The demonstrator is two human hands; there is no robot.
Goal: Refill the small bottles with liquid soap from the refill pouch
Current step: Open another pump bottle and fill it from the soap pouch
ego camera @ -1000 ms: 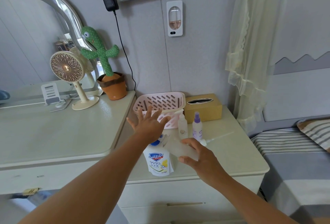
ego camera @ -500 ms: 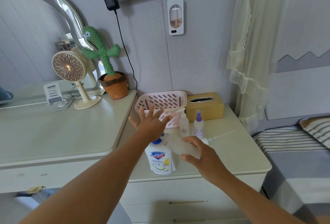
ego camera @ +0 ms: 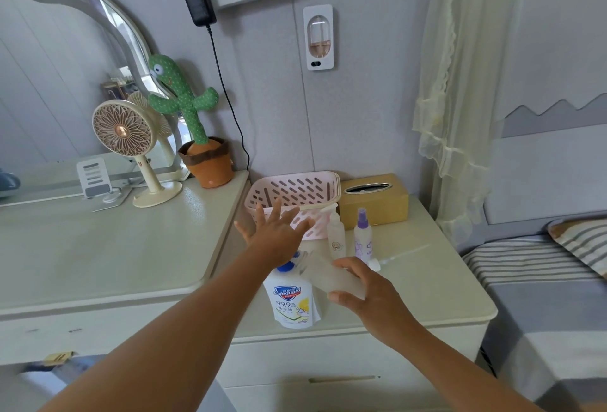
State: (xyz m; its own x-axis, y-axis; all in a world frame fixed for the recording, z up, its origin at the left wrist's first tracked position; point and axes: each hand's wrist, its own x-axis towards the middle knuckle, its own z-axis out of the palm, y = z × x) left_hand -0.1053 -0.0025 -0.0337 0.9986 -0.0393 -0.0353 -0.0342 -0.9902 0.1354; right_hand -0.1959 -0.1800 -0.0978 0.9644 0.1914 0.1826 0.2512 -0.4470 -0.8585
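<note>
— Refill pouch (ego camera: 290,300) sits near the front edge of our nightstand (ego camera: 443,287), blue cap toward the wall.
— Over it our left hand (ego camera: 277,237) hovers, fingers spread, holding nothing, in front of the pink basket (ego camera: 295,188).
— Our right hand (ego camera: 364,293) wraps a frosted bottle (ego camera: 328,275), tilted, its neck beside the pouch's cap.
— Right of that, we see a pump bottle (ego camera: 335,236) and a purple-topped spray bottle (ego camera: 362,237) standing side by side.
</note>
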